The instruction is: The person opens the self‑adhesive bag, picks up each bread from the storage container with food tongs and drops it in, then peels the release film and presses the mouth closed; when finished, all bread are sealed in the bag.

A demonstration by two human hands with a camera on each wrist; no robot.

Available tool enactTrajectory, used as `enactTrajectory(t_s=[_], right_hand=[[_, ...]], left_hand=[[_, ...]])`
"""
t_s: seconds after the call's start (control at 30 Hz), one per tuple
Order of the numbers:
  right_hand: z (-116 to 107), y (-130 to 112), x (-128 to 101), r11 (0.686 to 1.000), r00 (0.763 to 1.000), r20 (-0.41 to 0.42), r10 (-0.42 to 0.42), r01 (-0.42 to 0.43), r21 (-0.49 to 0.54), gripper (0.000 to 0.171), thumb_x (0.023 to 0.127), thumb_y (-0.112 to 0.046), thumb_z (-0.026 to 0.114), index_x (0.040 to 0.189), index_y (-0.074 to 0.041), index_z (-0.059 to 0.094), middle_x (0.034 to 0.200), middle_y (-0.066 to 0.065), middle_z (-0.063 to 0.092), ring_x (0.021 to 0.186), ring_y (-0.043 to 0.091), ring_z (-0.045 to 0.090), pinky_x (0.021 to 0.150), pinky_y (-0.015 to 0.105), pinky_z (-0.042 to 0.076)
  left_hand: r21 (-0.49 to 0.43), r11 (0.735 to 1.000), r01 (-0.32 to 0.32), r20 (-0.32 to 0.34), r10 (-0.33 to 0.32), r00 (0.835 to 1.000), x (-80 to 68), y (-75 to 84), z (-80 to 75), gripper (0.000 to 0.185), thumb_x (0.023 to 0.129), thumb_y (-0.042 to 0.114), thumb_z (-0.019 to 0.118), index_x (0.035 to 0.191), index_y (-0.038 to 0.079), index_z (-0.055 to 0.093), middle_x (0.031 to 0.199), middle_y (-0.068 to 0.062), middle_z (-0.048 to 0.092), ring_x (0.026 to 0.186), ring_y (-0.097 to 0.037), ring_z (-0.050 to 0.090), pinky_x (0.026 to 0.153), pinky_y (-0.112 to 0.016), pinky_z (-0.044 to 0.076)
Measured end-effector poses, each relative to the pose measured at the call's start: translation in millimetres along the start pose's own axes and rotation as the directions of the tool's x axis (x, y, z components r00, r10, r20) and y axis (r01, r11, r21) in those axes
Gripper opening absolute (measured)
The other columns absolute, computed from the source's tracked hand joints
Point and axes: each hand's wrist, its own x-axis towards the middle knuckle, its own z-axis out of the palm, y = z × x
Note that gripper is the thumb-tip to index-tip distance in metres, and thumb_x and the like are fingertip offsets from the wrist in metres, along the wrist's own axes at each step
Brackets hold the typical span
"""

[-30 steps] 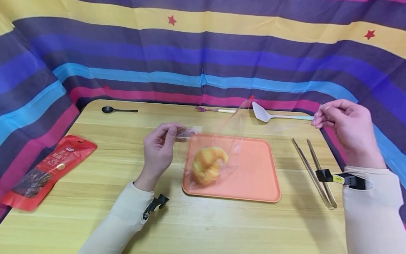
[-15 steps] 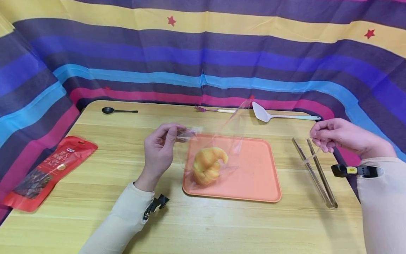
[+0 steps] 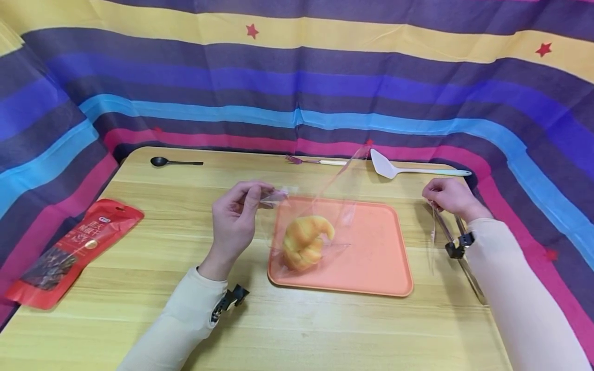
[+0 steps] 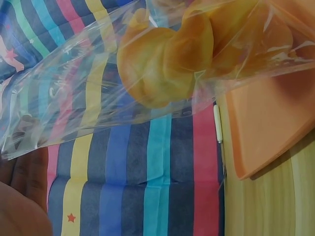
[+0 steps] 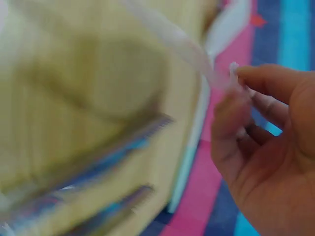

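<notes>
Lying in a clear bag (image 3: pixel 320 216) on the orange tray (image 3: pixel 371 257), the croissant (image 3: pixel 303 241) is half lifted by the left hand (image 3: pixel 234 219), whose grip pinches the bag's corner. Holding that corner steady would keep the bag's mouth open. The right hand (image 3: pixel 447 198) pinches a thin plastic strip (image 3: pixel 433 232) above the tongs (image 3: pixel 464 257); its wrist view is blurred.

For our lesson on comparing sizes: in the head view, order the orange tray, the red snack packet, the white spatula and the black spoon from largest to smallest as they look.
1. orange tray
2. red snack packet, though it lies nearer the camera than the two utensils
3. white spatula
4. black spoon
</notes>
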Motion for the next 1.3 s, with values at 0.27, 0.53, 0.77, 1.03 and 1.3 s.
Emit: enactTrajectory(t_s=[0.27,0.53,0.77,1.03,1.3], right_hand=[[24,-3,23,0.995,0.999,0.013,0.04,-0.039,-0.097,0.024,0.099,-0.011,0.055,0.109,0.009,0.064,0.078,0.011,0.068,0.068,0.02,0.061,0.069,0.033,0.047],[21,-7,22,0.994,1.0,0.003,-0.005,0.005,-0.107,0.033,0.101,-0.008,0.05,0.124,0.015,0.054,0.092,0.019,0.069,0.074,0.027,0.066,0.068,0.034,0.051],[12,-15,10,0.985,0.985,-0.16,-0.057,0.029,-0.17,0.033,0.104,-0.023,0.049,0.11,0.005,0.063,0.093,0.021,0.066,0.077,0.03,0.062,0.064,0.039,0.049],[18,-94,-22,0.977,0.898,-0.403,-0.175,0.21,0.046,0.034,0.103,-0.035,0.052,0.114,-0.006,0.065,0.103,0.012,0.068,0.093,0.019,0.059,0.074,0.029,0.045],[44,-157,-50,0.746,0.815,-0.334,-0.474,0.573,0.339,0.032,0.101,-0.009,0.056,0.132,-0.003,0.056,0.121,0.016,0.064,0.111,0.017,0.061,0.094,0.023,0.048]], left_hand=[[0.016,1.0,-0.006,0.011,0.006,1.0,0.0,0.1,-0.3,0.024,0.103,0.007,0.051,0.099,-0.014,0.063,0.091,-0.024,0.069,0.085,-0.019,0.071,0.069,-0.034,0.06],[0.033,0.999,-0.012,-0.001,0.012,1.0,-0.7,1.3,-1.4,0.03,0.103,0.013,0.053,0.098,-0.015,0.063,0.091,-0.023,0.069,0.083,-0.017,0.071,0.068,-0.033,0.06],[0.028,0.999,-0.018,0.005,0.018,1.0,0.0,1.5,-1.2,0.032,0.103,0.014,0.054,0.099,-0.015,0.063,0.092,-0.024,0.069,0.085,-0.017,0.071,0.068,-0.034,0.06],[0.023,0.999,-0.029,-0.007,0.03,1.0,-0.7,0.7,-0.7,0.03,0.103,0.013,0.053,0.098,-0.015,0.064,0.091,-0.02,0.07,0.081,-0.017,0.07,0.067,-0.031,0.059],[-0.009,0.999,-0.04,0.015,0.04,0.999,-0.8,-0.3,2.1,0.029,0.103,0.013,0.052,0.099,-0.014,0.063,0.091,-0.023,0.07,0.084,-0.02,0.071,0.068,-0.034,0.06]])
